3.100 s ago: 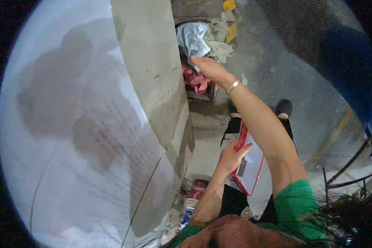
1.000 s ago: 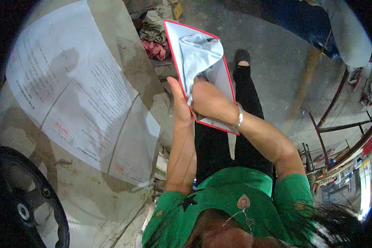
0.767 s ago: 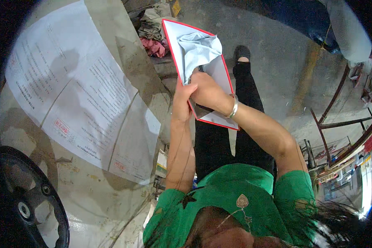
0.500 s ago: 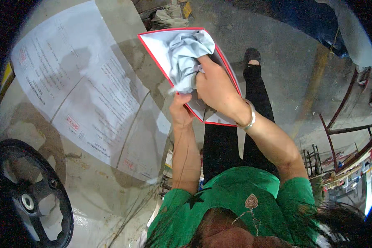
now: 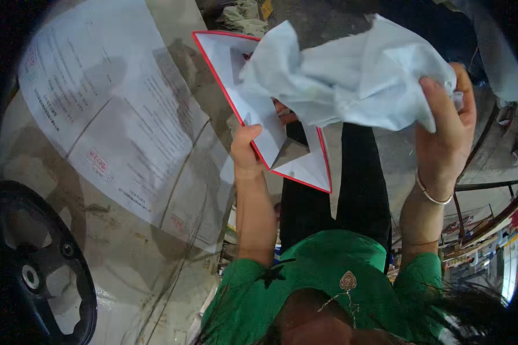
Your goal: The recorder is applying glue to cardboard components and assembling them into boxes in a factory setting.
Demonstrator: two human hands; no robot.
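My right hand is raised at the right, its fingers closed on the bunched end of a pale blue-white cloth. The loose part of the cloth spreads leftward in the air and covers the right side of a white-walled, red-edged hollow piece. My left hand grips that piece by its left edge, thumb over the rim. Its other fingers are hidden behind the wall. Through the gap in the piece's middle, part of my black trouser leg shows. What the piece is I cannot make out.
At the left, large printed paper sheets lie on a pale worn surface. A black handwheel stands at the lower left. A dark red metal frame is at the right. A crumpled cloth-like heap lies at the top.
My right hand has pulled the cloth out of the red-edged piece and swung it up to the right, where it spreads out. My left hand keeps its grip; the piece has tilted a little.
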